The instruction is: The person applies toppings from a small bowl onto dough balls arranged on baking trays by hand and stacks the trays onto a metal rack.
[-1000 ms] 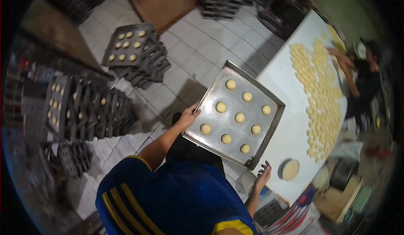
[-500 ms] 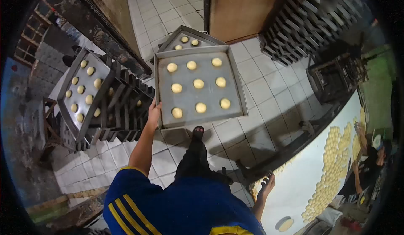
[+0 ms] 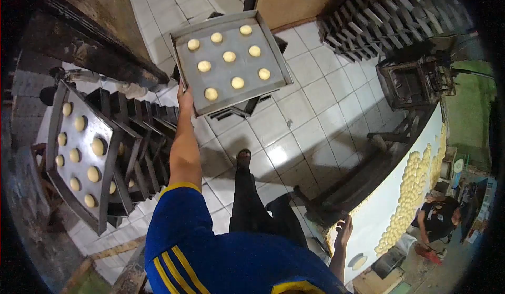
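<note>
A square metal baking tray point(image 3: 216, 98) with several round pale dough balls point(image 3: 229, 56) lies over a stack of trays point(image 3: 244, 107), slightly turned against it. My left hand point(image 3: 185, 98) grips this tray at its near left side, arm stretched forward. My right hand point(image 3: 344, 230) hangs at the right, close over the edge of a white table point(image 3: 363, 215), fingers apart and partly curled, holding nothing. On the table lie many small dough pieces point(image 3: 405, 199) and a small round dish point(image 3: 357, 261).
Another tray stack point(image 3: 105, 157) with dough balls on top stands at the left. More trays point(image 3: 394, 20) are piled at the far right. Beside them sits a dark metal frame point(image 3: 415, 81). A person point(image 3: 441, 215) is behind the table. White tiles point(image 3: 294, 120) cover the floor.
The tray in my left hand has moved away from me and turned, now covering the dough balls on the stack beneath. My left arm is straighter. The person across the table has shifted.
</note>
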`<state>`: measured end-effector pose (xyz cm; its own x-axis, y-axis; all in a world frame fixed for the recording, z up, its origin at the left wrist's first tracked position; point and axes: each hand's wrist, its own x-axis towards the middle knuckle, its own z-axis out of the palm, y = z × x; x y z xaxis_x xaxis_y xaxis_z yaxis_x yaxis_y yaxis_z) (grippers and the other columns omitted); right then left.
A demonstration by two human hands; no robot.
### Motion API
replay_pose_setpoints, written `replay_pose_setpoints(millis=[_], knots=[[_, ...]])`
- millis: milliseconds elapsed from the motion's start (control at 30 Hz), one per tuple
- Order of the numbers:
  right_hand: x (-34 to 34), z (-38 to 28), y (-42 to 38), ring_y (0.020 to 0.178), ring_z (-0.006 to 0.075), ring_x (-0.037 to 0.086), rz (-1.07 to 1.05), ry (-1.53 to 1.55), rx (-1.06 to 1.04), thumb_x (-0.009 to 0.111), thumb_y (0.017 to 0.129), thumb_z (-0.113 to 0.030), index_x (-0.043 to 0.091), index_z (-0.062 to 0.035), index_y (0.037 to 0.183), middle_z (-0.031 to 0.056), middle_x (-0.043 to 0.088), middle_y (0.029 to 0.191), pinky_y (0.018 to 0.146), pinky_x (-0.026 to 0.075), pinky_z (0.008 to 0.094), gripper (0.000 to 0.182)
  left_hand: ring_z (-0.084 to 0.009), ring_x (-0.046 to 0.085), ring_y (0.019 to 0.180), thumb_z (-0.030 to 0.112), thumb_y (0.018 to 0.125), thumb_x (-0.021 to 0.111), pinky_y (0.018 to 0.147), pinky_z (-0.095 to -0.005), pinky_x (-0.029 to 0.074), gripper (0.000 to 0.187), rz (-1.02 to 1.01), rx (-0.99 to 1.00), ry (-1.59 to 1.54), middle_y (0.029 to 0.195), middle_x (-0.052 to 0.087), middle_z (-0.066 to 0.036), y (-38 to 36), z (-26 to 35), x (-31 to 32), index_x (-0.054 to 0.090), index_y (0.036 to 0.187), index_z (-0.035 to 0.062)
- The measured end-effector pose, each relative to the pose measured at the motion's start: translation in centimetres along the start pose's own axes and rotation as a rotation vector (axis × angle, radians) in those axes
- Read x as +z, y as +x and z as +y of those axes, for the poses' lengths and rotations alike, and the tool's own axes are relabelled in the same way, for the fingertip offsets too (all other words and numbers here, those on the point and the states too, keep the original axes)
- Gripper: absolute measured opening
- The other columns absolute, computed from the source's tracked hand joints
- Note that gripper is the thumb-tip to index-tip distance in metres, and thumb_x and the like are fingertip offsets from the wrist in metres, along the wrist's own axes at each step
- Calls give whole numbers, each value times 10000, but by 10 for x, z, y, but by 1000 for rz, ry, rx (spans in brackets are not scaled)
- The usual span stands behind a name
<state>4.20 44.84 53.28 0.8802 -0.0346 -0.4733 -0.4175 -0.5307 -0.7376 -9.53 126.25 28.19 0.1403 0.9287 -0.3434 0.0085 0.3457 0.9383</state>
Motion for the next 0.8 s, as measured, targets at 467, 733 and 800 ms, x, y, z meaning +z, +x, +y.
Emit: replay_pose_setpoints(millis=[467, 733, 800], knots=[[60, 26, 85, 874, 72, 570, -265, -13, -319, 520, 1133, -581, 719, -62, 1341, -15, 709, 1098, 759, 435, 257, 594, -224, 670, 1113, 233, 1073, 643, 1001, -418, 549, 397, 373, 184, -560, 1238, 674, -112, -238, 100, -130, 584, 1420, 47], [140, -41, 110, 882, 103, 513, -558, -49, -72, 499, 1134, -598, 699, -119, 1399, 29, 692, 1223, 706, 419, 272, 583, -263, 543, 1157, 185, 1023, 635, 1068, -408, 437, 412, 1206, 775, 325, 1226, 557, -132, -388, 237, -374, 520, 1358, -26], [149, -52, 112, 855, 97, 483, -574, -28, -105, 500, 1135, -594, 696, -126, 1401, 20, 676, 1210, 688, 402, 272, 573, -324, 562, 1260, 214, 996, 689, 1100, -449, 446, 550, 1416, 429, 790, 1363, 577, -202, -393, 249, -444, 496, 1432, -59]])
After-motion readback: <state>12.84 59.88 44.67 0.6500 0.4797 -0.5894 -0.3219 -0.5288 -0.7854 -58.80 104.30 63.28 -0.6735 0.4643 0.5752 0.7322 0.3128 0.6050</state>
